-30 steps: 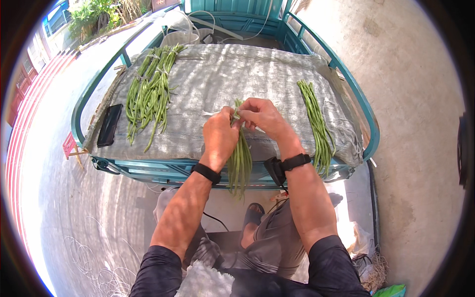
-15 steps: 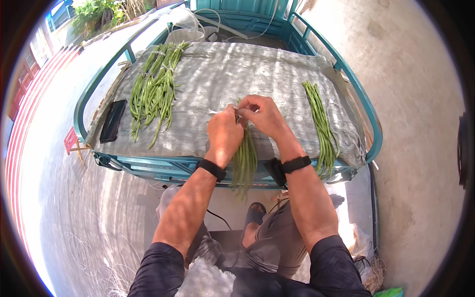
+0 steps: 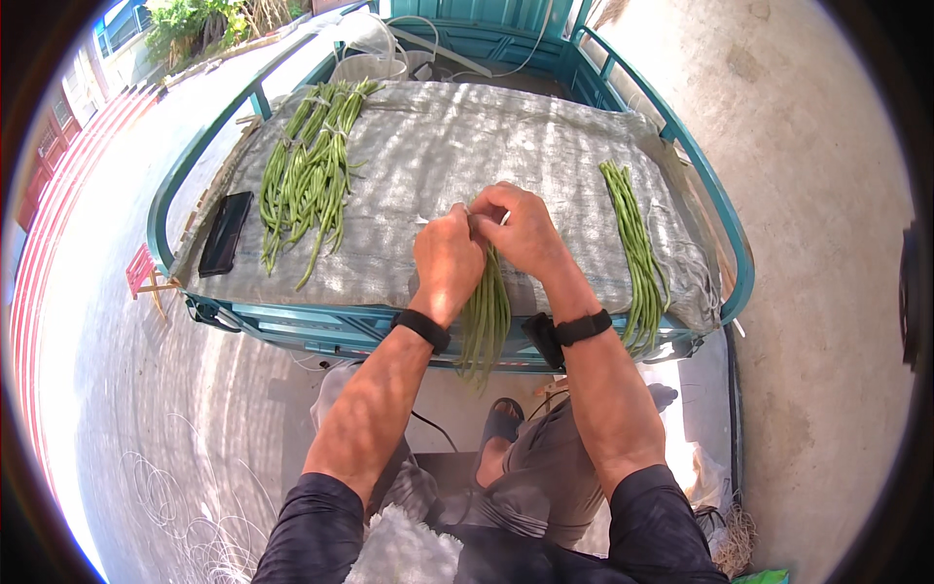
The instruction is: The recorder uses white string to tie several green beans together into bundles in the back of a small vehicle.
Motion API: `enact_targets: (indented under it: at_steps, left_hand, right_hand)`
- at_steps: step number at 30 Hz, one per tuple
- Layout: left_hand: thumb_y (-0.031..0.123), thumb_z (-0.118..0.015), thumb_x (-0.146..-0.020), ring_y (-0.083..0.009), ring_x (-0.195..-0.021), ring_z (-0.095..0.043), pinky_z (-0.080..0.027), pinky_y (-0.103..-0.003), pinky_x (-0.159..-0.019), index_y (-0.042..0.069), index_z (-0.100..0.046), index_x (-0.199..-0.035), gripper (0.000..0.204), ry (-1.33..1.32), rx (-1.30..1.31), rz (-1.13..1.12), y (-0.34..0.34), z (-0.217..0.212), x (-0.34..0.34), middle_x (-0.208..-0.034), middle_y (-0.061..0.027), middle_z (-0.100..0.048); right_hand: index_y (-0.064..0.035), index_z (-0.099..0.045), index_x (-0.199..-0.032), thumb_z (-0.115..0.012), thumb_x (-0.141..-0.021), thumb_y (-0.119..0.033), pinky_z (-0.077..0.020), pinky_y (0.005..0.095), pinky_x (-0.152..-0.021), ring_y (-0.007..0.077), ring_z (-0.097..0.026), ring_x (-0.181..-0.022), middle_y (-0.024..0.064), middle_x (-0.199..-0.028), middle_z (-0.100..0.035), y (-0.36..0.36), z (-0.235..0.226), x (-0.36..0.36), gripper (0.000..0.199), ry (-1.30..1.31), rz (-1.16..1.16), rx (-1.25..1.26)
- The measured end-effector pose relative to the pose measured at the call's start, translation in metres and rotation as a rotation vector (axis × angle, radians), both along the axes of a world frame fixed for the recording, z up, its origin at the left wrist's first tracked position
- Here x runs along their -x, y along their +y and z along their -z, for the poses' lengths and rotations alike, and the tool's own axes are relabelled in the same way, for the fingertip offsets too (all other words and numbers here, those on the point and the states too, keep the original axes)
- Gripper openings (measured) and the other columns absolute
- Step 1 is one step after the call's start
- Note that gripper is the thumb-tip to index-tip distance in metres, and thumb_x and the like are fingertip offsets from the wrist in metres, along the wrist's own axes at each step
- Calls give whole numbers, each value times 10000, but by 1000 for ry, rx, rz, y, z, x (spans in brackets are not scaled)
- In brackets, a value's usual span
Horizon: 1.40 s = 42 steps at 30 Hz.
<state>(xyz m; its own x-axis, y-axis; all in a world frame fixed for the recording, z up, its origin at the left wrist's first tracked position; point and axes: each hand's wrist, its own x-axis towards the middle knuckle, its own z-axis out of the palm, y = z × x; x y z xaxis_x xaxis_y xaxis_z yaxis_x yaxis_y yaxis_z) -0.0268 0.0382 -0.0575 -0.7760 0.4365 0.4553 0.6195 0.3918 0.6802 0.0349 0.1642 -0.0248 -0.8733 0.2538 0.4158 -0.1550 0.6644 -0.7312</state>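
A bunch of long green beans (image 3: 485, 316) hangs over the front edge of the cloth-covered truck bed, its upper end under my fingers. My left hand (image 3: 449, 255) is closed at the top of the bunch, and a bit of white tie (image 3: 424, 220) sticks out beside its knuckles. Thumb and fingers of my right hand (image 3: 522, 232) pinch together right against the left fingertips, with a white end showing there. The fingers hide the middle of the tie. Tied bundles of long beans (image 3: 309, 180) lie at the left, and another group of long beans (image 3: 634, 255) lies at the right.
A black phone (image 3: 225, 234) rests near the left edge of the grey woven cloth (image 3: 428, 127). Teal rails (image 3: 715, 195) flank the bed. Beyond the cloth stands a whitish bucket (image 3: 368, 68). A small pink stool (image 3: 142, 271) is on the ground at left.
My hands stay together at the top of the bunch, with only small finger movements. The whole view has shifted slightly; the other beans and the phone lie as before.
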Motion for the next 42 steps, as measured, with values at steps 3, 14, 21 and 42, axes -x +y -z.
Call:
enact_targets:
  at_steps: [3,14,21,42]
  left_hand:
    - [144,-683,-891,-478,-814,-708,-553,-543,-719,-14,-680,-922,161,-14,-4,-1,1,1,0,-801,-277,-707]
    - [156,-666,-913,-460,-785,-697,-537,-550,-695,23,-703,-874,143,45,17,26,3,-1,4,-781,-240,-703]
    - [145,-670,-919,-472,-778,-687,-530,-554,-690,18,-688,-857,142,60,-22,72,2,5,10,-768,-242,-694]
    - [61,-663,-883,-422,-890,-728,-566,-473,-792,7,-715,-1000,139,0,-49,139,-5,7,15,-906,-223,-744]
  right_hand:
    - [-11,-742,-936,-731,-841,-24,-532,316,-713,147,-676,-767,71,-860,-707,1,5,0,97,48,9,-5]
    - [-3,-668,-1082,-689,-857,-36,-583,361,-744,225,-723,-837,143,-923,-731,19,30,-11,228,-158,221,366]
    - [1,-701,-1014,-758,-842,-131,-582,371,-748,239,-721,-818,143,-919,-734,10,35,-8,224,-123,182,163]
    - [-3,-702,-921,-749,-860,-147,-541,383,-748,238,-679,-807,131,-864,-694,6,46,3,163,-31,189,131]
